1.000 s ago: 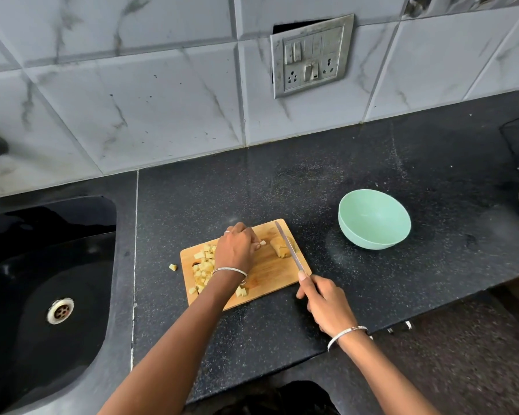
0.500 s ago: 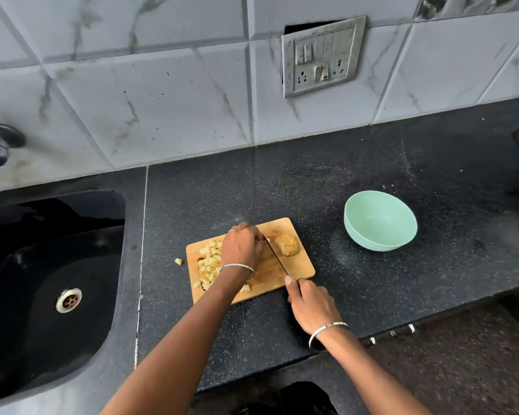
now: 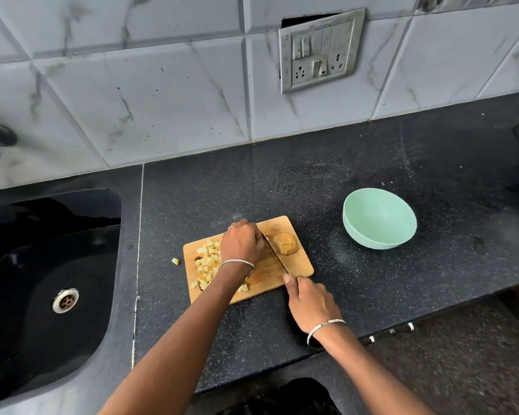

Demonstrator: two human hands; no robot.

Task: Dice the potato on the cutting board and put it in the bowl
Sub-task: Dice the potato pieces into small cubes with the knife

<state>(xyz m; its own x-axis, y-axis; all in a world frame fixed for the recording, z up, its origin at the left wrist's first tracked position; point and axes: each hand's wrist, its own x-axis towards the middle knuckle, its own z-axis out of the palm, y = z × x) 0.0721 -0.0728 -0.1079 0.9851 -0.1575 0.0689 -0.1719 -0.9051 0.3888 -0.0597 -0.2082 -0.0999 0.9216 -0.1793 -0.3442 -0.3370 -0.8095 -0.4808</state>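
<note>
Right hand (image 3: 310,304): wrapped round the knife handle at the board's near right corner, forefinger laid out straight toward the blade. Knife (image 3: 277,256) runs up and left from that hand, blade low over the cutting board (image 3: 270,274), tip hidden behind the left hand.

Left hand (image 3: 241,242): knuckles up, fingers curled down onto the board just left of the blade. What is under the fingers is hidden; cannot tell if they hold anything. Thin bangle on each wrist.

Potato: one uncut chunk (image 3: 286,243) lies just right of the blade, at the board's far right end. Pile of small cubes (image 3: 207,262) on the board's left half, partly behind the left wrist. One stray cube (image 3: 175,261) on the tabletop (image 3: 372,295), just off the board's left edge.

Green bowl (image 3: 369,239) stands on the tabletop to the right of the board, apart from it.

Further out: black sink (image 3: 42,339) at left; switch and socket plate (image 3: 319,50) on the tiled wall.
</note>
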